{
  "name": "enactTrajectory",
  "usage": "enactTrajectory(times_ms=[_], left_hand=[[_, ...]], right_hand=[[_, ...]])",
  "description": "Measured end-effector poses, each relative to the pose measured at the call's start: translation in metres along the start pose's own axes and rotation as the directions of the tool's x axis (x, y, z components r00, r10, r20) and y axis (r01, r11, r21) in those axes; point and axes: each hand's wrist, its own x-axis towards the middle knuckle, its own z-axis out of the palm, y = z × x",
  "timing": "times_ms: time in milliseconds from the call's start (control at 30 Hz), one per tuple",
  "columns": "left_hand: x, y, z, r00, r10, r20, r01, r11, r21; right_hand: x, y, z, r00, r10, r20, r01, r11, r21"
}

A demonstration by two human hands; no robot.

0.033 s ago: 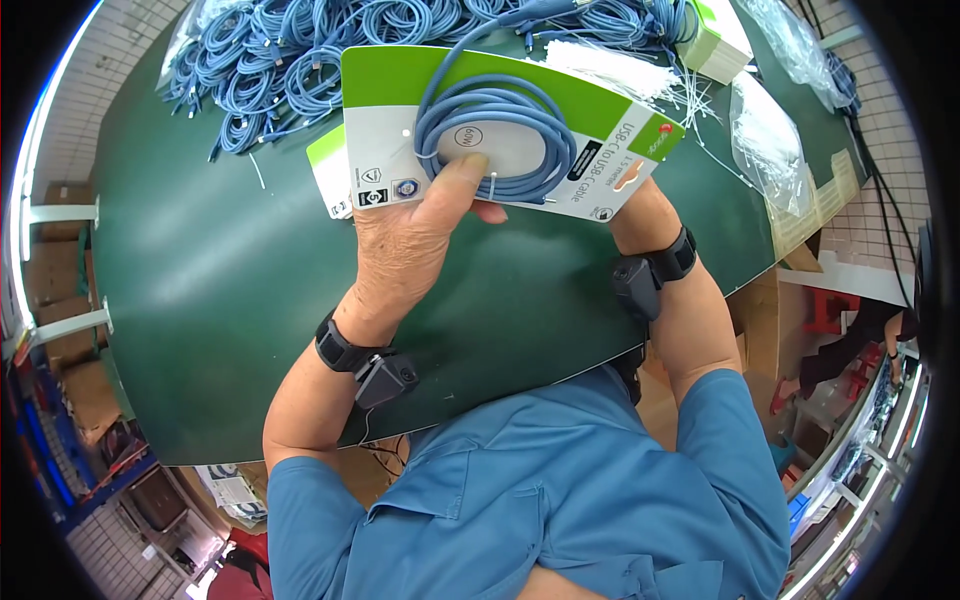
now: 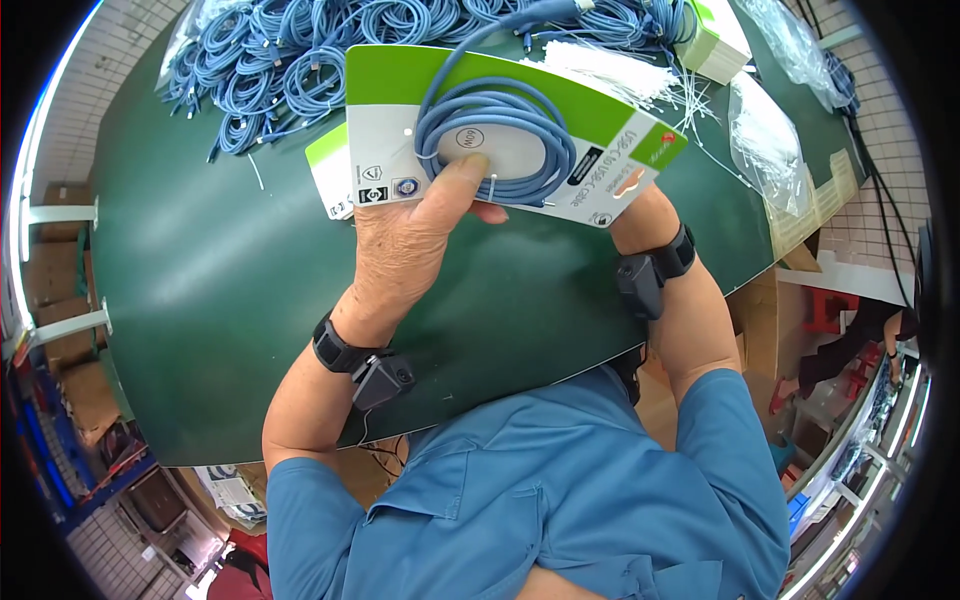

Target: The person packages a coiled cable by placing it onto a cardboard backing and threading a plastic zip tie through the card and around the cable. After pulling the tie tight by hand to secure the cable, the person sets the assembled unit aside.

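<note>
Over the table, my left hand [image 2: 405, 235] is closed on a green and white packaging card [image 2: 392, 125] with a coiled blue USB cable [image 2: 555, 160] on its front. Its thumb presses at the middle of the coil. White ties go round the coil, and one cable end runs up past the card's top edge. My right hand [image 2: 642, 222] reaches behind the card's right end, so its fingers are hidden. Beneath the held card's left side lies another green and white card [image 2: 328, 170].
Many coiled blue cables [image 2: 250, 85] are heaped along the far side of the green table [image 2: 220, 290]. White cable ties [image 2: 610, 70], a stack of cards [image 2: 718, 50] and a clear bag of ties [image 2: 765, 140] lie at the far right. One loose tie [image 2: 257, 170] lies at left.
The held card has shifted very slightly to the right and tilted a little. The cable end above it has moved slightly. Both arms are almost still.
</note>
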Motion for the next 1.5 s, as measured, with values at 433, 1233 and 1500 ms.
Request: enactTrajectory(times_ms=[433,1233,1500], left_hand=[[0.016,-0.029,-0.037,0.949,0.005,0.317,-0.028,0.997,0.068],[0.074,0.067,-0.029,0.691,0.693,-0.205,-0.458,0.639,0.617],[0.078,0.05,-0.02,0.485,0.873,-0.043,-0.536,0.336,0.775]], right_hand=[[0.048,-0.04,0.012,0.956,0.145,0.253,-0.225,0.919,0.325],[-0.003,-0.035,0.141,0.92,0.237,0.313,-0.204,0.969,-0.137],[0.011,-0.032,0.154,0.869,0.427,0.252,-0.341,0.884,-0.32]])
